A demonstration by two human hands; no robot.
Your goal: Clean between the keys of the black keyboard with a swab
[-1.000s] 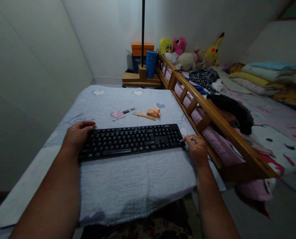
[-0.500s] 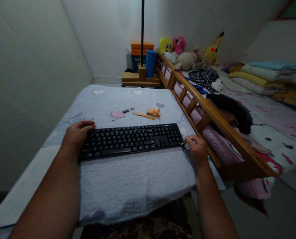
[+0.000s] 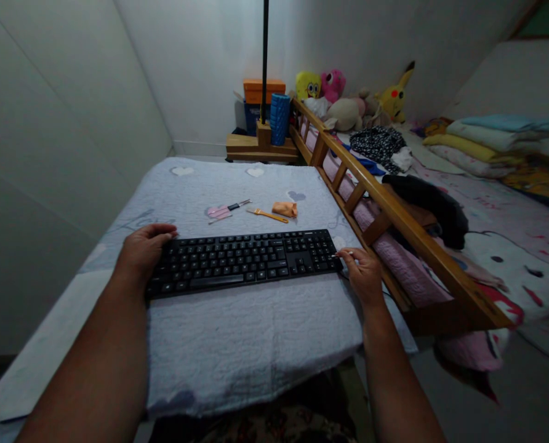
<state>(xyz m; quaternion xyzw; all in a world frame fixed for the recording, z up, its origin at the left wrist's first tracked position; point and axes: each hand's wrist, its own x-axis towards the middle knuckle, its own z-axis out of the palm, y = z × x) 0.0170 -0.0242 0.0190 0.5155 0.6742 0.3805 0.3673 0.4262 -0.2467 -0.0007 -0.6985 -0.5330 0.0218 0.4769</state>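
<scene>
Right hand (image 3: 365,274) and stick (image 3: 336,255) have shifted slightly since the frame half a second earlier: the stick's tip now lies farther to the far side and to the left, over the right edge of the keyboard (image 3: 244,261) at the number pad. Left hand (image 3: 140,253) and keyboard show no clear change of position.

Right hand: thumb and forefinger are clamped on the thin white stick, tip directed left. Contact between tip and keys cannot be confirmed at this scale. A dark cable (image 3: 389,297) passes near the wrist.

Left hand: positioned at the left end of the keyboard, touching it, with thumb and forefinger close together at the far left corner. The remaining fingers are hidden; whether they grip the case cannot be told.

Keyboard: flat on the cloth (image 3: 219,344), long side across the scene, between the two hands.

Items on the far side of the keyboard, left to right: pink packet (image 3: 216,212), with a dark-handled tool (image 3: 235,206) at its right side; brush (image 3: 274,215) with a yellow handle; orange pouch (image 3: 284,210), just beyond the brush handle.

Right side: a wooden rail (image 3: 385,197) borders the cloth.
</scene>
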